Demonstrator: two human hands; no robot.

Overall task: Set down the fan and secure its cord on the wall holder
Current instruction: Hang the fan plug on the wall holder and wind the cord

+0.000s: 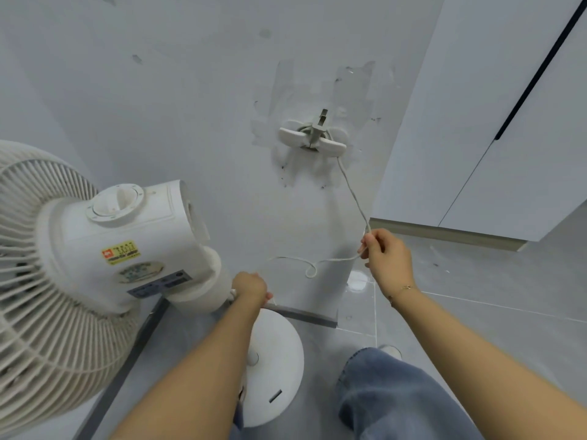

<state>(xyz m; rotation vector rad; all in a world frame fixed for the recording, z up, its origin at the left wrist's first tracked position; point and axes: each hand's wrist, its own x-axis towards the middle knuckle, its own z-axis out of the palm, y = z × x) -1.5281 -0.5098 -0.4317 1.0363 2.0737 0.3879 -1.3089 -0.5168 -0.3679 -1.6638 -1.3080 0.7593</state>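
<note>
Head view: right hand (386, 255) pinches cord (352, 192); left hand (251, 289) grips fan (133, 246).

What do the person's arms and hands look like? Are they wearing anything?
Both forearms are bare, with no sleeves in view and no gloves. The right hand has a thin gold-coloured chain bracelet at the wrist. The left hand shows no ring, watch or bracelet.

The fan (95, 249) grille runs off the edge at 9 o'clock. Its pole hides behind the left hand (251, 289) and forearm. The label (120, 251) print is too small to read. The cord (352, 192) vanishes behind the wall holder (313, 138).
</note>
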